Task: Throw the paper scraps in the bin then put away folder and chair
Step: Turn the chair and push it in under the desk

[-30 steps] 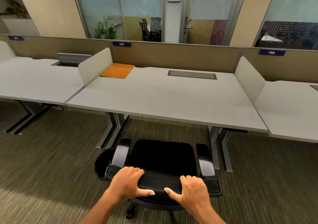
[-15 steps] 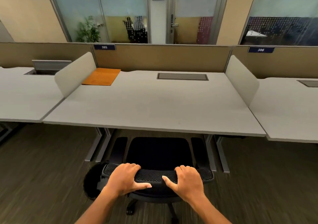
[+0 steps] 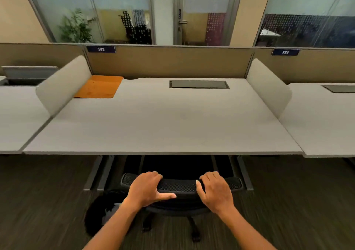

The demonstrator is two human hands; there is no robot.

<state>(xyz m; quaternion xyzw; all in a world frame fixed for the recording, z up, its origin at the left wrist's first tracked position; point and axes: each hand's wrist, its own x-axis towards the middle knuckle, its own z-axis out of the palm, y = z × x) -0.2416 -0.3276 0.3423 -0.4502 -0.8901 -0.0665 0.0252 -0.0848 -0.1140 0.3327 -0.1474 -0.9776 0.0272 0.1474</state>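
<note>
Left hand [image 3: 147, 189] and right hand [image 3: 215, 191] both grasping black mesh office chair [image 3: 180, 185] backrest, flat orange paper folder [image 3: 99, 86] far ahead-left on pale grey table [image 3: 163, 122]

Just a row of pale grey desks [image 3: 163, 126] with curved side dividers [image 3: 61, 86] and tan back panels [image 3: 169, 63] tagged 385 and 386. Dark striped carpet [image 3: 38, 201] below, frosted glass office walls [image 3: 92, 11] and a potted plant [image 3: 75, 27] behind.
</note>
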